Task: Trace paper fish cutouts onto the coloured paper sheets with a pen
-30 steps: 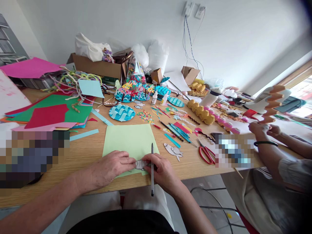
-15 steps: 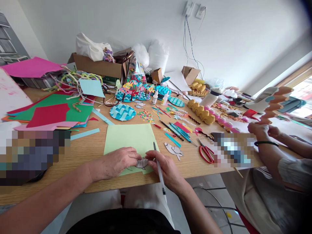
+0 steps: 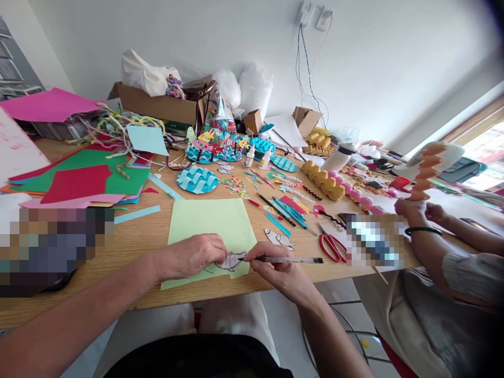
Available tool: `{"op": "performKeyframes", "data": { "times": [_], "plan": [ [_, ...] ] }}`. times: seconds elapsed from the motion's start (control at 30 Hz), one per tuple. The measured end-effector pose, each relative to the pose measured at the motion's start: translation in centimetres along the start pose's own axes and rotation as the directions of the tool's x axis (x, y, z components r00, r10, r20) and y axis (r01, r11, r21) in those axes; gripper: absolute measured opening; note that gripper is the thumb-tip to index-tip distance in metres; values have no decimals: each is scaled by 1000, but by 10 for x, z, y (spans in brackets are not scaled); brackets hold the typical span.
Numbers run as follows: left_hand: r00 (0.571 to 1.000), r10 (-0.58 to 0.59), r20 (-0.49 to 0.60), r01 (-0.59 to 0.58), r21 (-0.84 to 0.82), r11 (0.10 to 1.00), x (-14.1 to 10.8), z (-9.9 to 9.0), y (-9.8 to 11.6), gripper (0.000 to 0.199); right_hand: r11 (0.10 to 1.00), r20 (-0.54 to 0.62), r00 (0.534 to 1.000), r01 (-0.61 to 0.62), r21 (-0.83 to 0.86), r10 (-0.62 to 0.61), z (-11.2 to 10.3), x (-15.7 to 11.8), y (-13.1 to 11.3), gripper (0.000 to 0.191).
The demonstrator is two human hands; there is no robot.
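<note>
My left hand (image 3: 191, 255) rests at the lower left of a light green sheet of paper (image 3: 208, 219). Its fingers are drawn together and press down the left end of a paper fish cutout (image 3: 231, 261) lying on the sheet. My right hand (image 3: 277, 270) grips a clear-barrelled pen (image 3: 293, 260) in a writing hold, its tip touching or just above the right part of the fish. A drawn curve shows on the green sheet under the cutout. Beyond my right hand lies another paper fish (image 3: 277, 238), flat on the wooden table.
Red-handled scissors (image 3: 332, 247) lie to the right, near several pencils (image 3: 277, 209). A blue woven paper disc (image 3: 198, 180) and glue bottles (image 3: 249, 156) stand farther back. Coloured sheets (image 3: 76, 184) are stacked left. At right, a co-worker's hands (image 3: 413, 210) hold an orange wavy strip (image 3: 427, 170).
The pen has swung from pointing away along my right hand to a writing hold, tip at the fish. My left fingers have shifted slightly on the cutout. The co-worker's strip has moved left.
</note>
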State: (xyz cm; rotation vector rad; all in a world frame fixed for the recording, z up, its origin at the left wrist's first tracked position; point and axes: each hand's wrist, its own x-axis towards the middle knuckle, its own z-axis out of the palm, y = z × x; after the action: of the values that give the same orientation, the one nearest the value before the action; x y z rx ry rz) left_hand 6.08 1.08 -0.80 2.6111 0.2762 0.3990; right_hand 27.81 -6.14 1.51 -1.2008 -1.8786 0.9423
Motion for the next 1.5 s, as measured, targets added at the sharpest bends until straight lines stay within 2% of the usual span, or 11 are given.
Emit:
{"op": "performKeyframes", "data": {
  "times": [0.23,0.5,0.9,1.23,1.5],
  "plan": [
    [1000,-8,-7,8,-18,1000,2,1,-1,30,997,61,995,-80,-1,80,18,8,7,9],
    [999,-40,11,40,-42,998,3,1,-4,28,996,173,981,-76,-44,83,20,13,12,14],
    [997,-78,30,80,-91,993,10,0,-7,29,997,201,977,-70,-38,76,21,13,19,15],
    [983,-177,47,180,-72,981,11,-3,-3,23,998,218,974,-66,-19,68,21,13,21,15],
    [976,-204,73,209,-59,976,10,-2,-6,24,999,209,977,-36,18,31,24,14,16,15]
  ]
}}
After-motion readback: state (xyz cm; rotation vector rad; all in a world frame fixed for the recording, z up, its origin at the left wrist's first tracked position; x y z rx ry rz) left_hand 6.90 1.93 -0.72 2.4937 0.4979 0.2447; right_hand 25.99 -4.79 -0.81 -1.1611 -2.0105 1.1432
